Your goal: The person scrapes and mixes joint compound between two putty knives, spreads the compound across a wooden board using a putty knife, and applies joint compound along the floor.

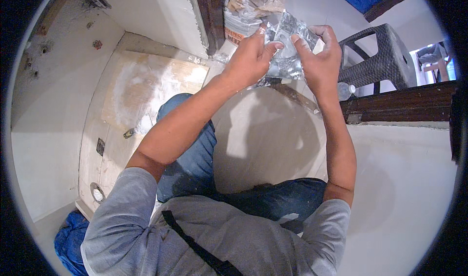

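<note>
Out in front of me, both hands grip a crinkled, shiny plastic packet (288, 67) with grey, silvery patches. My left hand (249, 57) is closed on its left side, the thumb pressed on the front. At the right side, my right hand (321, 57) pinches it, with the thumb on the front and the fingers curled behind. What the packet contains I cannot make out. Pale dust marks the fingers. Below and left of the hands lies a wooden board (122, 93) smeared with white powder or paste.
A paper sack (241, 25) stands beyond the hands beside a dark door post (209, 20). On the right are a dark woven-pattern plastic stool (380, 59), a clear bottle (346, 91) and a dark wooden sill (402, 103). A floor drain (97, 193) and blue cloth (70, 242) are at left.
</note>
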